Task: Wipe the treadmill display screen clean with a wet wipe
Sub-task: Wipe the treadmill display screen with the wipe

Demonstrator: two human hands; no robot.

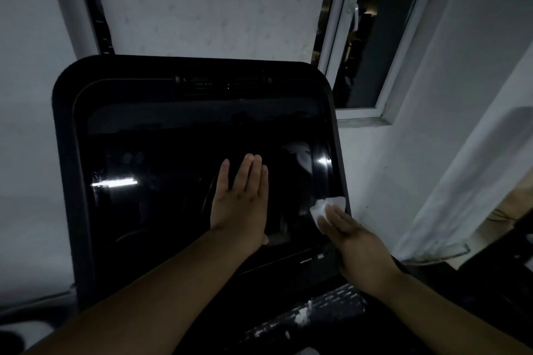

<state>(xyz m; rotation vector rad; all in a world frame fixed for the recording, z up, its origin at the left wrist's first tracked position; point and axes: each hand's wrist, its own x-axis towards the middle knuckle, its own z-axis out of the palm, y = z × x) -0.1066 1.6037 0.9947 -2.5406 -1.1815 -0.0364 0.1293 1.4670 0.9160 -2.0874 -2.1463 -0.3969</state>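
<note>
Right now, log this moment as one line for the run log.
step: wiping | right hand: presses wet wipe on display screen, lower right edge | left hand: flat on glass, empty | screen: off

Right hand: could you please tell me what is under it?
A white wipe sticks out from under the right hand, pressed near the screen's right edge. The rest of the wipe is covered by the fingers.

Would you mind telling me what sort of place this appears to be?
Probably a dim room at home or a small gym: a treadmill display screen stands before a white wall and a window, dark outside.
</note>
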